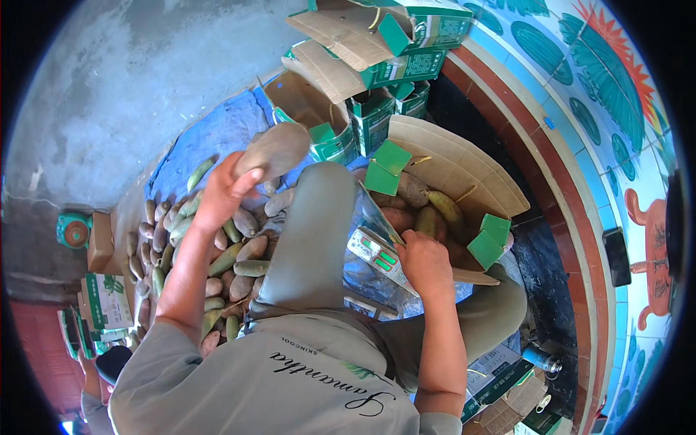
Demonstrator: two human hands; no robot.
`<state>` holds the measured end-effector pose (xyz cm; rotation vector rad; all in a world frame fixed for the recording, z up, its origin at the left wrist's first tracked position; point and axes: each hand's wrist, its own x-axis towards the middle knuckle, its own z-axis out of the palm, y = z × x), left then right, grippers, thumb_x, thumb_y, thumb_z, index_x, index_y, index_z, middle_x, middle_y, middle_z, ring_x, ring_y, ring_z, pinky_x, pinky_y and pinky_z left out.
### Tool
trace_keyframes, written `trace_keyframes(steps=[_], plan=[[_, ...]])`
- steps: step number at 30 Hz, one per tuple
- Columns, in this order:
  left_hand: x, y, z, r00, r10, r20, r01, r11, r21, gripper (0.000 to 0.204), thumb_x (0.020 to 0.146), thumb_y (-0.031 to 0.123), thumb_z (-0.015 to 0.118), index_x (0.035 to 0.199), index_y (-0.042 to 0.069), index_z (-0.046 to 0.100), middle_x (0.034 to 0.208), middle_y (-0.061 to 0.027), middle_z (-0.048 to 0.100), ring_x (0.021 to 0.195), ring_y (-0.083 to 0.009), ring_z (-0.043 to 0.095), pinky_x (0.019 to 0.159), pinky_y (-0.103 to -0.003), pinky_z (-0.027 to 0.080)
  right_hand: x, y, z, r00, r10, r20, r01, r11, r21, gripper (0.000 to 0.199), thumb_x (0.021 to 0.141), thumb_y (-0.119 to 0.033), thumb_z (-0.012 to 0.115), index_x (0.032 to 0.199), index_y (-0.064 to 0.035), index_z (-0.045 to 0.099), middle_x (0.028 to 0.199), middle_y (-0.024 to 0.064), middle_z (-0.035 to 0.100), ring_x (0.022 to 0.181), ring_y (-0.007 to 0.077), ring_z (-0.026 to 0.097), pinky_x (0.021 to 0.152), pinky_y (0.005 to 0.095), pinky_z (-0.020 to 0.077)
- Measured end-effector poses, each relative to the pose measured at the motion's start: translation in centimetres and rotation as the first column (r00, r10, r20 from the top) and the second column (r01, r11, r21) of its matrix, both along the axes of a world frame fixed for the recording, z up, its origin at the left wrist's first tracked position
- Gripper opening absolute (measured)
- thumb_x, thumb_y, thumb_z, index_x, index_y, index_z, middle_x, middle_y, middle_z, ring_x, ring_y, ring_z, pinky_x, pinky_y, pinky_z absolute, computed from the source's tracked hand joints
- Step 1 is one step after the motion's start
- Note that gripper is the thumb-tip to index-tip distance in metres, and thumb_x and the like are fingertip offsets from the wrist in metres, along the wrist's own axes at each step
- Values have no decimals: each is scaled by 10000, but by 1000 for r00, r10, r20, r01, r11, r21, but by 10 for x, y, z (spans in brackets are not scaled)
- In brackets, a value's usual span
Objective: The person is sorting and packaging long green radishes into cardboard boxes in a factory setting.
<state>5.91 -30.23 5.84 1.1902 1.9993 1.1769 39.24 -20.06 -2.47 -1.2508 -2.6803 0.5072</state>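
Observation:
My left hand (225,190) is raised over the pile and grips a large oblong brownish melon (272,151), its thumb along the near side. Beneath it lie many long melons (250,222), green to brown, spread on the floor and on a blue sheet (221,133). Between my knees stands an open cardboard box (449,156) with several melons (444,206) inside and green flaps. My right hand (424,264) is closed on the near rim of this box. Just left of that hand is a digital scale display (377,254) with lit green figures.
Open green-and-brown cartons (406,65) are stacked ahead of me. A tiled wall with painted leaves (540,51) curves along the right. At the far left are a teal round device (74,230) and more cartons (107,301). Another person's dark-haired head (114,362) shows low on the left.

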Motion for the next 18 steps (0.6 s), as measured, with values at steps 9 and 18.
trace_keyframes(steps=[9, 18], plan=[[122, 108, 1, 797, -510, -323, 519, 852, -64, 515, 826, 247, 707, 1261, 53, 513, 1030, -134, 631, 938, -229, 612, 855, -332, 476, 2, -2, 1, 1000, 19, -19, -19, 1000, 14, 196, 847, -230, 627, 875, -40, 589, 818, 133, 645, 784, 296, 655, 686, 404, 526], [119, 110, -15, 767, -464, -443, 569, 811, 137, 382, 870, 111, 620, 1244, 72, 552, 1163, -146, 624, 1120, -264, 575, 963, -345, 431, 2, -2, 3, 998, 21, -55, -21, 1000, 0, 195, 852, -227, 622, 868, -36, 584, 820, 140, 640, 781, 312, 645, 687, 418, 518]])
